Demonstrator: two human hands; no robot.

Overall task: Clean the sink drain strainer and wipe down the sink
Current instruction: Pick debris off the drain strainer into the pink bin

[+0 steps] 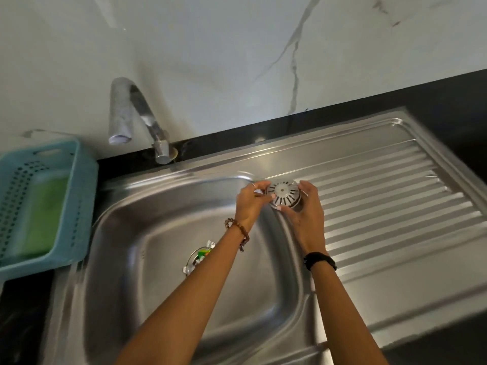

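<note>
A round metal drain strainer (284, 193) with slots is held above the sink's right rim, by the ribbed drainboard. My left hand (251, 201) grips its left side with curled fingers. My right hand (305, 209) cups its right side and underside. The steel sink (147, 233) lies below. Its drain opening (197, 256) holds small green and white scraps and is partly hidden by my left forearm.
A curved steel tap (137, 114) stands at the sink's back rim. A teal plastic basket (79, 196) with something green inside sits on the left. The ribbed drainboard (390, 196) stretches right. Black counter edges the sink; a marble wall rises behind.
</note>
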